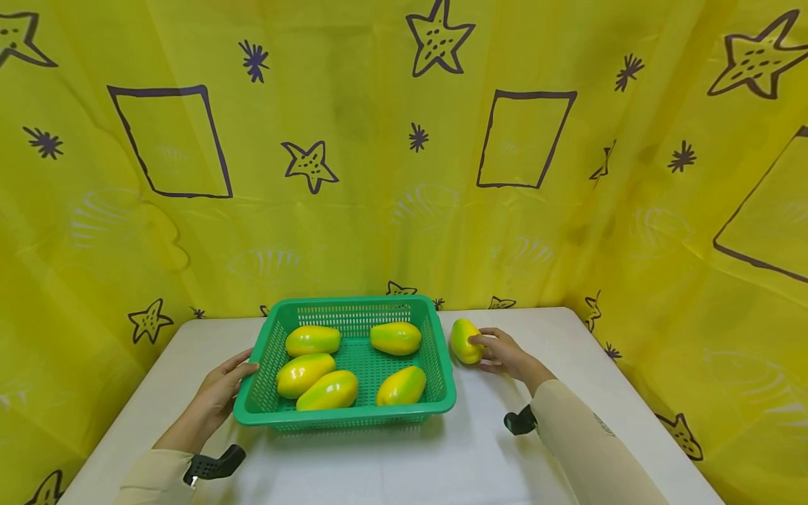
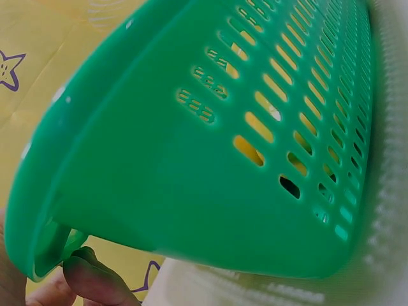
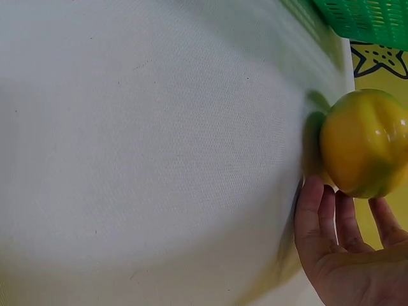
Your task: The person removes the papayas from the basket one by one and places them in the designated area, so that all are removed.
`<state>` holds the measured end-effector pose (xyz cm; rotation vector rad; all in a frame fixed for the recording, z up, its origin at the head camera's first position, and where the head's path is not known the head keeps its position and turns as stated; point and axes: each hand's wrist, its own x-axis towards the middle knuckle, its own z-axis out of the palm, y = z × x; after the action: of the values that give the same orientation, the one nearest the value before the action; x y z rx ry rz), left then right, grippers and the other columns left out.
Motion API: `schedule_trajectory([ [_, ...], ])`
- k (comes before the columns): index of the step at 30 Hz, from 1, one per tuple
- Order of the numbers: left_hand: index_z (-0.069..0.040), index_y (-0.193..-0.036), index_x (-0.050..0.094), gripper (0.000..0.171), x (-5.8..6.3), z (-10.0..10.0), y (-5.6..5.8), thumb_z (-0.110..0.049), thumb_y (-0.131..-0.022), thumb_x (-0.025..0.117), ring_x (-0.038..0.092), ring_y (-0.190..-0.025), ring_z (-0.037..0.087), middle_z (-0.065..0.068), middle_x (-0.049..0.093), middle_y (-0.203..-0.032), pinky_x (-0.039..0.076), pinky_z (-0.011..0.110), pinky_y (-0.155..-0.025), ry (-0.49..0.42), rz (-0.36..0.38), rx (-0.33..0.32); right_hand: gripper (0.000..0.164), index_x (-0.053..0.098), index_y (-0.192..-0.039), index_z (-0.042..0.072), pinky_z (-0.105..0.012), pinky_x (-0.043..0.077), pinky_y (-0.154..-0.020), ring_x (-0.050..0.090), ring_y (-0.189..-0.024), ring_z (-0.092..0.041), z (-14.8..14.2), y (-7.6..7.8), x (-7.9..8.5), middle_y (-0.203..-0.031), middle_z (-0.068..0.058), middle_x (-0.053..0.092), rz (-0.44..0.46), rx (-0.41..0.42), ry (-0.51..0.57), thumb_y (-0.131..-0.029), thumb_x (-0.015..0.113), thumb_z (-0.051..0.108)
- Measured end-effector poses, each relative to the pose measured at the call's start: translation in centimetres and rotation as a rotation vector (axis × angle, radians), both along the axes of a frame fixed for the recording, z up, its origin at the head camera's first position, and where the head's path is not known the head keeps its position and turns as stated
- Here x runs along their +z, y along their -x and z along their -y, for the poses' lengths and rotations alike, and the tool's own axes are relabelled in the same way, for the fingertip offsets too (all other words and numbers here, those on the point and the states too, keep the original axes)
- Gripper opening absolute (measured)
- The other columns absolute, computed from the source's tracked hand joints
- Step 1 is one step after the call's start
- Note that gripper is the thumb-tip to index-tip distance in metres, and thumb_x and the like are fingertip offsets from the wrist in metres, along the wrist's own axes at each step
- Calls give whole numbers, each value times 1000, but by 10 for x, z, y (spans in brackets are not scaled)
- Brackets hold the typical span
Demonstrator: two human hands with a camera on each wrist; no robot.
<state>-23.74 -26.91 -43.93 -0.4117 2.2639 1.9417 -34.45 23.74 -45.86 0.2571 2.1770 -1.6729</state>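
A green plastic basket (image 1: 344,416) with slotted walls stands on the table and holds several glossy yellow-green papayas (image 1: 328,391). At its left end, my left hand (image 1: 217,389) grips the rim, the thumb lying on top; in the left wrist view fingers (image 2: 95,280) show under the rim by the handle opening. Right of the basket, my right hand (image 1: 508,356) holds another papaya (image 1: 463,341) by its right side with the fingertips. In the right wrist view this papaya (image 3: 366,143) shows end-on, close to the tabletop, with the right hand's fingers (image 3: 310,204) against its edge.
The white table (image 1: 480,435) has a rounded far corner at the right. A yellow curtain (image 1: 372,238) with drawn starfish hangs right behind and on both sides. Dark wrist mounts (image 1: 214,464) jut inward from both forearms.
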Motion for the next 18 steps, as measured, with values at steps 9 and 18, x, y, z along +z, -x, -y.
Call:
schedule_trajectory([
  [9,-4,-156,20,71,0,0,-1,-28,-100,55,62,-91,5,31,28,-153,58,29,-79,-3,0,0,73,25,-150,3,-40,55,-93,49,-123,-40,-2,-1,1,-143,-28,36,-20,3,-12,-96,61,36],
  [18,-3,-156,20,70,0,0,0,-28,-100,54,61,-93,6,31,28,-153,58,28,-80,5,-3,-4,70,30,-149,4,-33,56,-86,50,-118,-35,-4,0,3,-143,-25,39,-24,-22,-55,-96,60,37],
])
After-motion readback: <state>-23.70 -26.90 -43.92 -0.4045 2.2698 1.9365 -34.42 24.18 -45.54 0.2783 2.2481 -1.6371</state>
